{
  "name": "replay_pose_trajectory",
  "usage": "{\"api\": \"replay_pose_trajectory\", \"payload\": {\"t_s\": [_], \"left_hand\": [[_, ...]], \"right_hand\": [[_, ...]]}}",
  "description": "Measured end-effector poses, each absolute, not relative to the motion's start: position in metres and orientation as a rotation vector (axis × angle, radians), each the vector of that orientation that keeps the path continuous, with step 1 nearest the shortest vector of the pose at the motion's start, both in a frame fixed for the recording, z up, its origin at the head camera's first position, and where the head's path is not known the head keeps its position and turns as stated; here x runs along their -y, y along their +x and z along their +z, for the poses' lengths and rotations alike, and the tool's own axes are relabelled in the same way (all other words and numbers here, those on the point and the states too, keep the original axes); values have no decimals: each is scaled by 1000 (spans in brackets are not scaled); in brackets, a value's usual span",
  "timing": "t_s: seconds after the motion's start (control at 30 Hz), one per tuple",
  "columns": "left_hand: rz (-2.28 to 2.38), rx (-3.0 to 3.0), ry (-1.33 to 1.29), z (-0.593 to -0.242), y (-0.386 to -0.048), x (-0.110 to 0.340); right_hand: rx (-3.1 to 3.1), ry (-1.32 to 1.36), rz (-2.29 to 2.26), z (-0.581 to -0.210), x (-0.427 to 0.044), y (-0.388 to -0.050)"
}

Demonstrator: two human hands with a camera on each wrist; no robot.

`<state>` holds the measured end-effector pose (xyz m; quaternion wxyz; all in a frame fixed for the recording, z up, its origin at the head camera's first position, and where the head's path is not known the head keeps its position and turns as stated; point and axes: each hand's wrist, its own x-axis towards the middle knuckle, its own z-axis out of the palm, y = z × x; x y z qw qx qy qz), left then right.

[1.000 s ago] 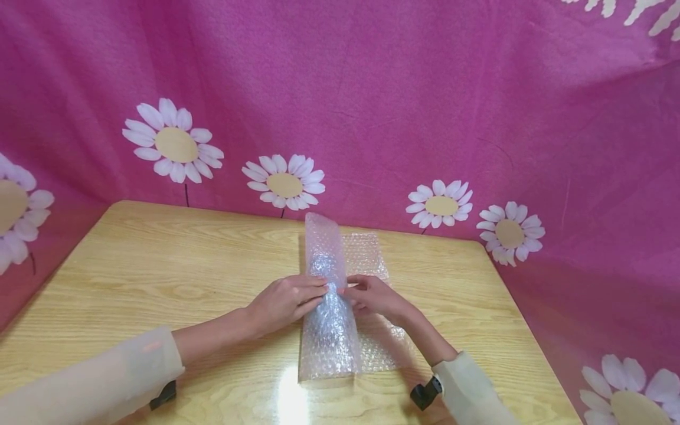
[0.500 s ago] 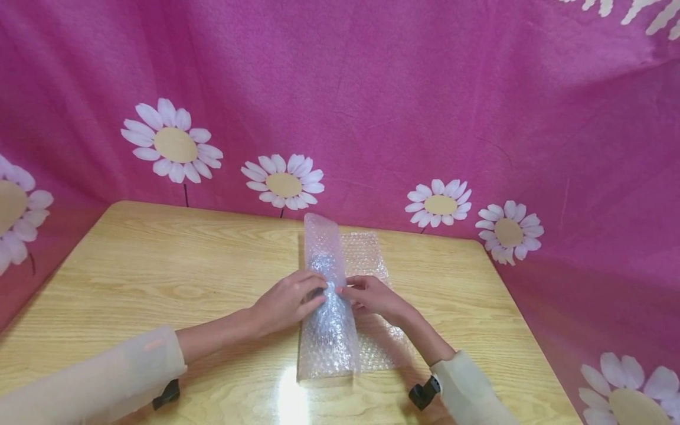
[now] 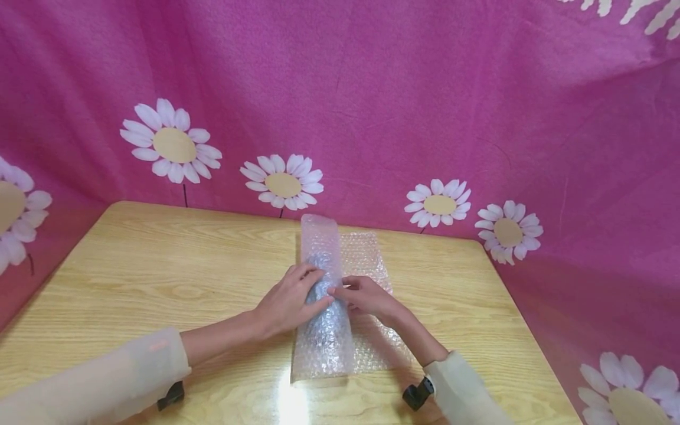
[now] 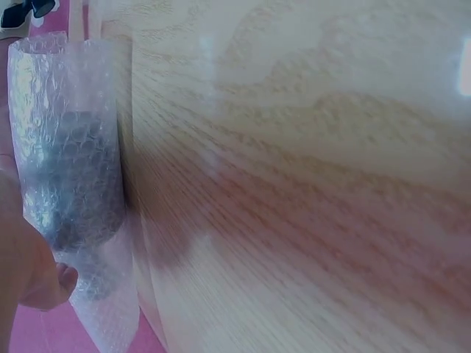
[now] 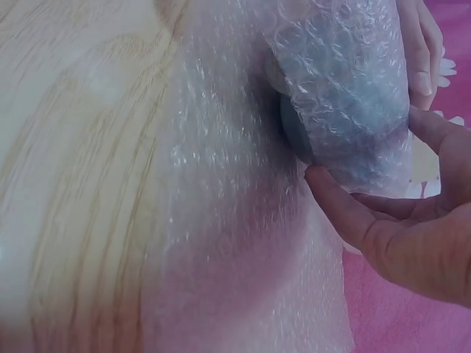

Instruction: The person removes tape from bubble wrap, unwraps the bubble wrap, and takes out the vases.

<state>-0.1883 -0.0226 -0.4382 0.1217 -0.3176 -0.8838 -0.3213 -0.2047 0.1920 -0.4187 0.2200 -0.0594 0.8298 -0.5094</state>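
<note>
Pink cloth: the daisy-printed pink cloth (image 3: 366, 106) rises well beyond all the fingertips, walling off the far side.
Wooden table: the wooden table (image 3: 175, 260) spreads under both hands, most of its bare grain on the wrist side of the left fingers.
Flat bubble wrap: here's the flat bubble wrap (image 3: 374, 345), running out beneath and to the right of the right fingers. It should lie smooth, so the next turn doesn't trap a crease.
Bubble-wrap roll: and between the two sets of fingers sits the bubble-wrap roll (image 3: 324, 348), long, loose-looking, a dark thing (image 5: 296, 136) inside; what it is, I can't tell. Best handling, I'd say: snug the layers gently and turn both ends evenly, or it may cone.
Left hand: the left hand (image 3: 289, 302) rests over the roll, fingers and thumb spread with a gap between. Light, steady pressure looks right; too hard could pop bubbles or shove the bundle sideways.
Right hand: the right hand (image 3: 372, 300) pinches the roll's right side, one digit on top, another at the lower edge. Tucking that edge close seems the key bit.
Near end: over to the left wrist view, and the roll's end nearest the person gapes hollow past the dark bulk; from the head, glare hides that.
Rounded rim: the right wrist view alone catches the thing's rim peeping out, right by the lower fingertip.
</note>
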Motion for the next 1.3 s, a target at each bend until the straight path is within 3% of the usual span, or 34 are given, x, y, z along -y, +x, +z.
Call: {"api": "replay_pose_trajectory", "payload": {"t_s": [1.3], "left_hand": [[-1079, 2673, -831, -442, -179, 42]], "right_hand": [[-2188, -285, -1485, -424, -187, -200]]}}
